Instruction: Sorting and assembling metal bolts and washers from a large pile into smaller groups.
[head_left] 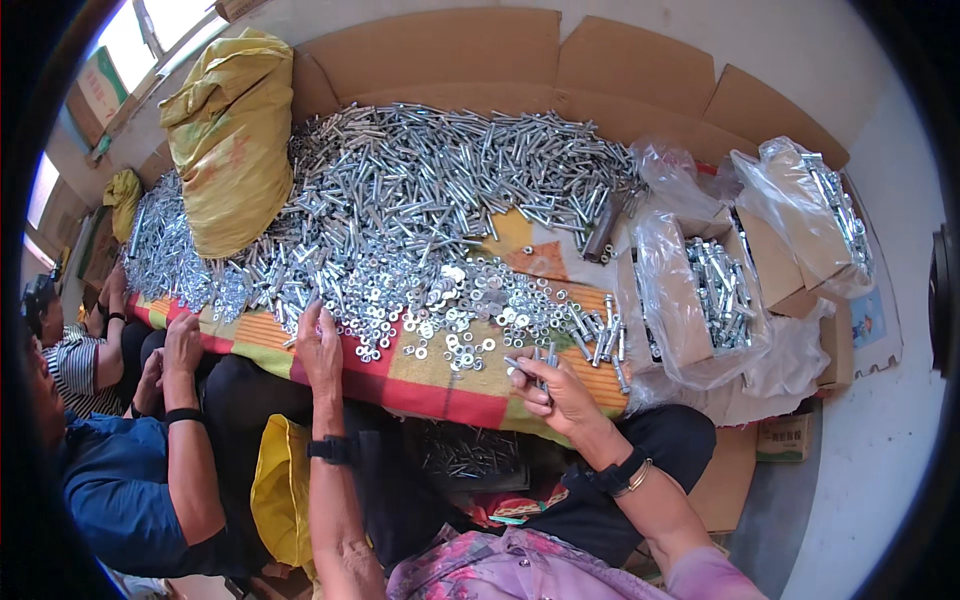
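Observation:
My right hand (pixel 557 396) is closed around several silver metal bolts (pixel 543 358), above the near edge of the table; their ends stick out past my fingers. My left hand (pixel 320 350) is at the near edge of the pile, its fingers stretched out toward loose bolts and washers; I see nothing held in it. Between my hands lie scattered silver washers and nuts (pixel 450 300) on a red, green and yellow checked cloth (pixel 388 383). Behind them spreads a big heap of metal bolts (pixel 420 180). A few finished-looking bolts (pixel 608 335) lie just beyond my right hand.
To the right, a cardboard box (pixel 672 300) lined with clear plastic holds bolts; another plastic-lined box (pixel 790 225) stands behind it. A yellow woven sack (pixel 230 150) sits on the heap at left. Tall cardboard (pixel 450 55) backs the table. Co-workers (pixel 130 490) sit at my left.

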